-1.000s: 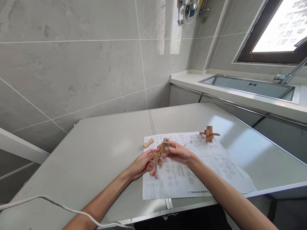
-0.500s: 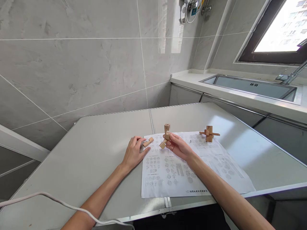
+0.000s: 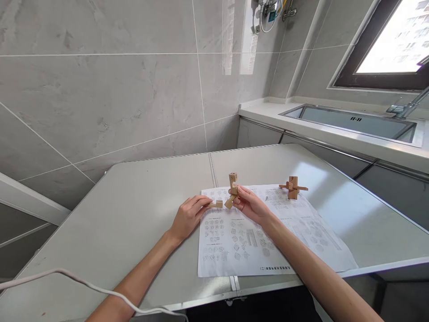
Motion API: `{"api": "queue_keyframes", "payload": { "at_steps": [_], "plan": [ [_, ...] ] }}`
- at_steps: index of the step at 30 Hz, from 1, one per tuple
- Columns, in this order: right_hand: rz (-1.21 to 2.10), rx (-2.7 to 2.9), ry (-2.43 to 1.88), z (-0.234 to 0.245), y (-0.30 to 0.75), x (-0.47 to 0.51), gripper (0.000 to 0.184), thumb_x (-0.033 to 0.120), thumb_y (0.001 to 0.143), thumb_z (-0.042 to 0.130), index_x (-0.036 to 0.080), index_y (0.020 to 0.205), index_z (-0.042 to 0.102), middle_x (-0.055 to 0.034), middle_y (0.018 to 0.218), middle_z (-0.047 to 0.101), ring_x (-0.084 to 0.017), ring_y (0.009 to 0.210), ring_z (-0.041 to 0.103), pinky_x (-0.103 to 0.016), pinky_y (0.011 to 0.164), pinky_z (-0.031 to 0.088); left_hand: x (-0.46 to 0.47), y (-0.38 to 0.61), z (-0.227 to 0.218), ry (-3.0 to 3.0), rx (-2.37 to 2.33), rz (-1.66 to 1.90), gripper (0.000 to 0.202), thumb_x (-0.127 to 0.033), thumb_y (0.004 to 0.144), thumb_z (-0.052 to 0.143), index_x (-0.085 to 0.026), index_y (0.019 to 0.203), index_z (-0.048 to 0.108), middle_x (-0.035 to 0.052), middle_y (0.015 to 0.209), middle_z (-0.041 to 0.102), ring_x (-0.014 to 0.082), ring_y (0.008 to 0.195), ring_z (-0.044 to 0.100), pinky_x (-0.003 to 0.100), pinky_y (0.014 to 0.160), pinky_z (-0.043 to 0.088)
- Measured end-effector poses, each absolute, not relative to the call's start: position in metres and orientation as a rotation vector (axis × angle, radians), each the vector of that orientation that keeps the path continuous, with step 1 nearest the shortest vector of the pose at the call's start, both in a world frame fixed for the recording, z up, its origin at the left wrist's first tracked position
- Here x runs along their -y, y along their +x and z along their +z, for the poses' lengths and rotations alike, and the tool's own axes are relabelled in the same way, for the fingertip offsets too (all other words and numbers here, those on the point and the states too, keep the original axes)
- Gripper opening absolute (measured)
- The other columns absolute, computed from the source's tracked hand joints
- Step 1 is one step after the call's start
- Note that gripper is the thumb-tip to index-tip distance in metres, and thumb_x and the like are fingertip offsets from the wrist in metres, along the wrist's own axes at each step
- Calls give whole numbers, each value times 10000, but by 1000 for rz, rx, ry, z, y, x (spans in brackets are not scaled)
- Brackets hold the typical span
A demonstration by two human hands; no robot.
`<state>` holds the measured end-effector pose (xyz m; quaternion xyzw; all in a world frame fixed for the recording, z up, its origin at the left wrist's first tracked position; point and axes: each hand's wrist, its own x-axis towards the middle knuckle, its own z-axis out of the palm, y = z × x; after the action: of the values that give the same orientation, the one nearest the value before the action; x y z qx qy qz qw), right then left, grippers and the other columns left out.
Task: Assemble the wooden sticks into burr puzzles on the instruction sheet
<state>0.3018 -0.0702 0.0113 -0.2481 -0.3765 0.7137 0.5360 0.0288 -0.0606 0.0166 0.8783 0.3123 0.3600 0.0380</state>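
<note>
My right hand (image 3: pixel 250 204) pinches a partly built wooden puzzle assembly (image 3: pixel 232 188), one block upright and one slanting down to the left, held just above the instruction sheet (image 3: pixel 261 232). My left hand (image 3: pixel 189 215) grips a small loose wooden piece (image 3: pixel 216 204) by its left end and holds it level, close beside the assembly's lower end. A second crossed wooden puzzle (image 3: pixel 292 187) stands on the sheet's far right part, away from both hands.
The sheet lies on a grey folding table (image 3: pixel 134 214) with a seam down the middle. A white cable (image 3: pixel 83 284) crosses the near left corner. A counter with a steel sink (image 3: pixel 351 121) and tap (image 3: pixel 407 106) runs behind on the right; tiled wall behind.
My left hand let go of the assembly, reached to the loose piece lying on the table, picked it up and brought it right toward the assembly. My right hand lifted the assembly farther away.
</note>
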Motion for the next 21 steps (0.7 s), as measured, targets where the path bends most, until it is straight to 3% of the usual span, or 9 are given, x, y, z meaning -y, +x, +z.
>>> {"api": "queue_keyframes", "payload": {
  "at_steps": [4, 15, 21],
  "plan": [
    [1689, 859, -605, 10, 303, 70, 337, 521, 905, 845, 225, 1044, 762, -33, 1009, 642, -94, 633, 387, -272, 578, 385, 62, 29, 17, 2626, -856, 1190, 229, -186, 1062, 630, -303, 1241, 713, 39, 1183, 736, 188, 1011, 748, 335, 867, 631],
    [1738, 950, -728, 14, 298, 72, 384, 544, 889, 848, 187, 937, 717, -41, 964, 698, -86, 615, 454, -263, 593, 403, 69, 36, 22, 2338, -944, 1215, 105, -270, 1020, 717, -274, 1107, 776, 44, 1123, 752, 199, 1004, 752, 360, 898, 640],
    [1664, 1115, -860, 15, 288, 79, 456, 602, 892, 815, 211, 1077, 673, -32, 896, 738, -85, 554, 416, -256, 542, 302, 73, 41, 25, 2307, -997, 1203, 115, -273, 1040, 689, -277, 1112, 779, 47, 1123, 757, 195, 1006, 749, 358, 908, 627]
  ]
}}
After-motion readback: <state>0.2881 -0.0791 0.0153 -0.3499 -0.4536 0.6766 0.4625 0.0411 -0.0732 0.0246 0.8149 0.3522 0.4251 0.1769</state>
